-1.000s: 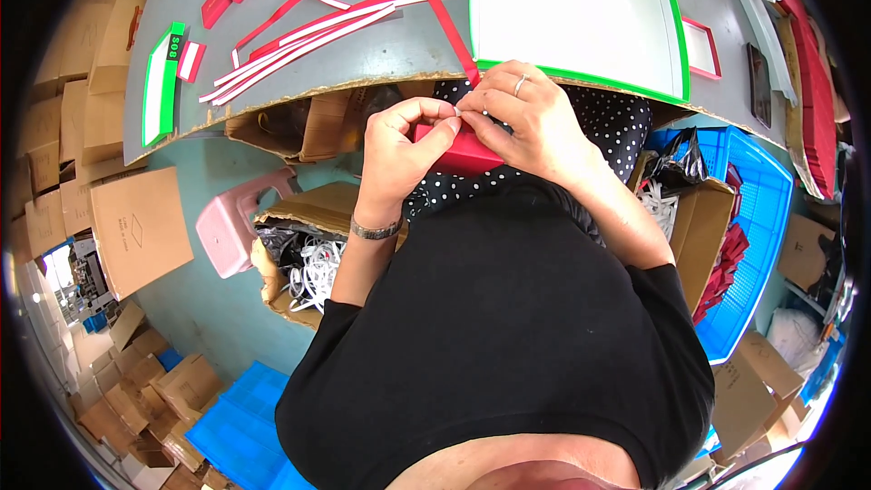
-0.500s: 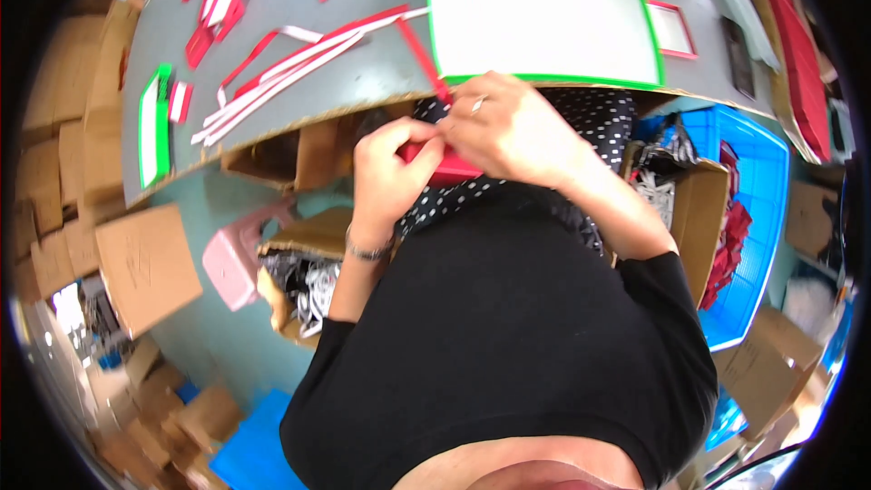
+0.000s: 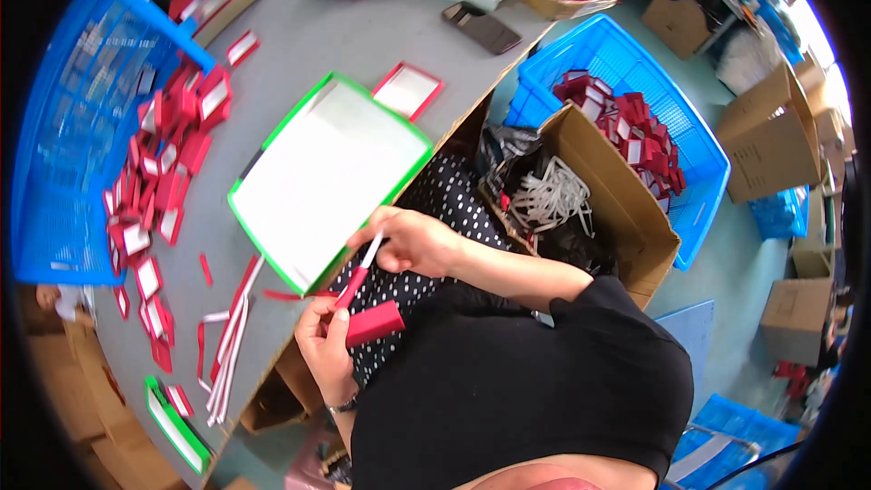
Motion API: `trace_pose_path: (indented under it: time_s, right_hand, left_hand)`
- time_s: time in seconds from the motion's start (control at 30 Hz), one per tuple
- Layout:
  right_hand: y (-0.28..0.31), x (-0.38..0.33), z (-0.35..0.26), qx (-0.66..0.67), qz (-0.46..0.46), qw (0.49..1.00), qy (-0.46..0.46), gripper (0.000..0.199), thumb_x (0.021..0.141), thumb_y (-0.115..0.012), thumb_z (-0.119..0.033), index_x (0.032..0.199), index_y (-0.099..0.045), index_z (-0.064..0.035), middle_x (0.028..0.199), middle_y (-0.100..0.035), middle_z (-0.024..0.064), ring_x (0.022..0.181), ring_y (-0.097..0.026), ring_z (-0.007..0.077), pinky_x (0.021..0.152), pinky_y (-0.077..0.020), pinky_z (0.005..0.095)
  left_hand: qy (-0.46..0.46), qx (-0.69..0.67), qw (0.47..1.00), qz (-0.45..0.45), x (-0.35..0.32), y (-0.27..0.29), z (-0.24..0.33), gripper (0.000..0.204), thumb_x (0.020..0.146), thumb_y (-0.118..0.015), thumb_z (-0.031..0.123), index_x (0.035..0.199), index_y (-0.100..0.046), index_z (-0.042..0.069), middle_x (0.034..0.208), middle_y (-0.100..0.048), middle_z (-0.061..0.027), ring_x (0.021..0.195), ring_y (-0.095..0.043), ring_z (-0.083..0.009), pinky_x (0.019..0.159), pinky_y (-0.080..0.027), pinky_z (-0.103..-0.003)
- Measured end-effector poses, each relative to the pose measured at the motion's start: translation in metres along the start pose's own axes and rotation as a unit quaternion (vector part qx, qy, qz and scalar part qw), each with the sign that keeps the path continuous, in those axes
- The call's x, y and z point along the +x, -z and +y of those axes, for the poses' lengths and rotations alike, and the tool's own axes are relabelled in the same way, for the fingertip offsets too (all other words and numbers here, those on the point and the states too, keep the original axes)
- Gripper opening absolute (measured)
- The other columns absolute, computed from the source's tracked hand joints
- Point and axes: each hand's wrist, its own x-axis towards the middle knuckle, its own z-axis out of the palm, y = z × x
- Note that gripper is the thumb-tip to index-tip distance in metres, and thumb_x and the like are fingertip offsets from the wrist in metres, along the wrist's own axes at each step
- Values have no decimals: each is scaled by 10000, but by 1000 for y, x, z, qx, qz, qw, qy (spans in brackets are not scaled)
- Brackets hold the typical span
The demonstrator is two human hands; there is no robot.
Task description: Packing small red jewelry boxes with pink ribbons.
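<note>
My left hand [image 3: 325, 345] grips a small red box [image 3: 374, 323] in front of my body, just off the edge of the grey table [image 3: 345, 36]. Just above it, my right hand [image 3: 413, 240] pinches the top end of a narrow red and white strip [image 3: 358, 274]. The strip runs down to the box. Both hands sit next to the near corner of a white board with a green rim [image 3: 327, 172] that lies on the table.
Loose red strips [image 3: 231, 327] and a heap of small red frames [image 3: 163, 172] lie left of the board, next to a blue crate [image 3: 73, 127]. A cardboard box of white strips [image 3: 581, 200] and a blue basket of red pieces [image 3: 653, 118] stand at my right. A phone [image 3: 481, 27] lies further back.
The view has swung round, so the table now lies to the upper left. My hands have come apart: the right one has drawn a strip up and away from the red box.
</note>
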Motion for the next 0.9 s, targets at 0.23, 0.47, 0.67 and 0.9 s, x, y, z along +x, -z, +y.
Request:
trace_pose_path:
  time_s: [0.23, 0.47, 0.67, 0.9]
  right_hand:
    - [129, -144, -135, -27, 311, 832, 459, 209, 927, -508, -219, 911, -573, -20, 985, -654, 197, 952, -646, 361, 899, -509, 480]
    - [277, -341, -119, -515, 763, 389, 32, 214, 883, -555, -263, 899, -655, -75, 896, -688, 169, 879, -671, 254, 788, -519, 369]
    - [299, -368, -68, -667, 654, 255, -250, 221, 830, -520, -153, 941, -705, -108, 981, -681, 182, 951, -647, 357, 835, -515, 441]
    - [169, -177, -111, -695, 395, 568, 195, 185, 905, -610, -166, 1022, -681, -42, 904, -695, 72, 820, -645, 129, 749, -499, 283]
  left_hand:
    - [65, -153, 981, -105, 32, -30, 4, 76, 833, -575, 29, 908, -578, 17, 886, -655, -97, 723, -554, -94, 719, -451, -229]
    - [64, -166, 975, -134, 49, -31, 2, 86, 844, -561, 70, 914, -573, 20, 899, -651, -95, 812, -583, -104, 777, -471, -238]
    - [55, -144, 975, -162, 51, -32, 12, 122, 861, -552, 102, 938, -566, 8, 956, -646, -103, 894, -583, -142, 842, -457, -275]
    - [34, -179, 976, -119, 38, -29, 1, 90, 900, -534, -8, 953, -607, -5, 944, -683, -114, 902, -650, -158, 855, -514, -294]
